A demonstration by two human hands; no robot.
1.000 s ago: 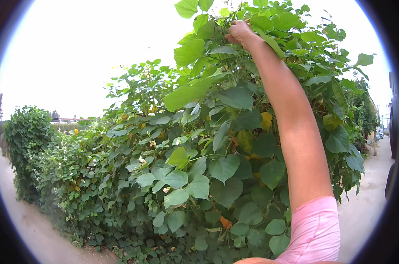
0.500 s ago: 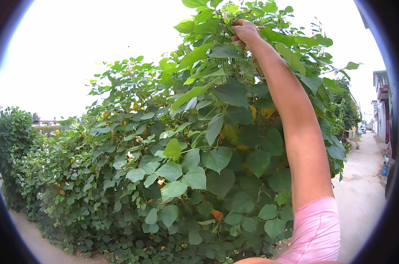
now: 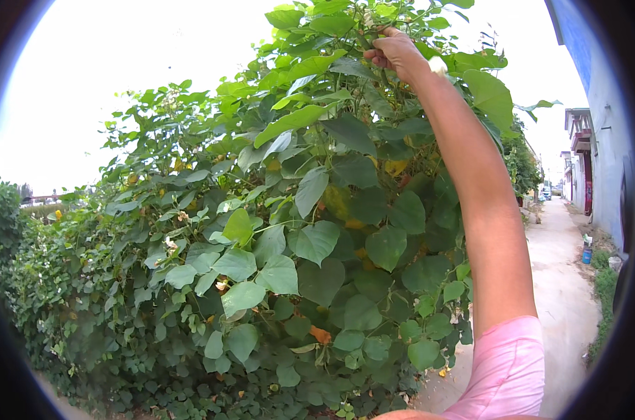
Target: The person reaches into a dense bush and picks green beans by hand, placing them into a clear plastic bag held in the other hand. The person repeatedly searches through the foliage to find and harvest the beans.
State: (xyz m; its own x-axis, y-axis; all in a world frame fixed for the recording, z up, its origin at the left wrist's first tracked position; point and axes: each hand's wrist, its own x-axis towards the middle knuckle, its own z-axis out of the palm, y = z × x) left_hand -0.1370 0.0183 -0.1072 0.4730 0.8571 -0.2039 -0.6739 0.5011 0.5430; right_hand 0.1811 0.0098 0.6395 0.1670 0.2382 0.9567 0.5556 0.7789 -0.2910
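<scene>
My right arm, in a short pink sleeve, stretches up to the top of a tall, leafy green climbing vine [image 3: 317, 238]. There my right hand [image 3: 396, 54] is closed among stems and leaves, fingers curled and thumb side inward. What its fingers grip is too small and too hidden to name. Just left of the fingertips are broad leaves [image 3: 333, 25] and a small pale blossom [image 3: 368, 19]. A blurred white thing [image 3: 438, 66] shows beside my wrist. My left hand is out of the picture.
Right of the vine runs a pale concrete lane [image 3: 559, 280], bordered by a blue-and-grey wall [image 3: 604, 133]. A blue container [image 3: 587, 253] stands at the lane's edge near low grass [image 3: 604, 294]. White flowers [image 3: 170, 245] and yellowing leaves dot the foliage.
The view has swung rightward, so the vine sits further left and more wall shows. My right hand stays closed at the vine's top. The blurred white thing by my wrist has appeared.
</scene>
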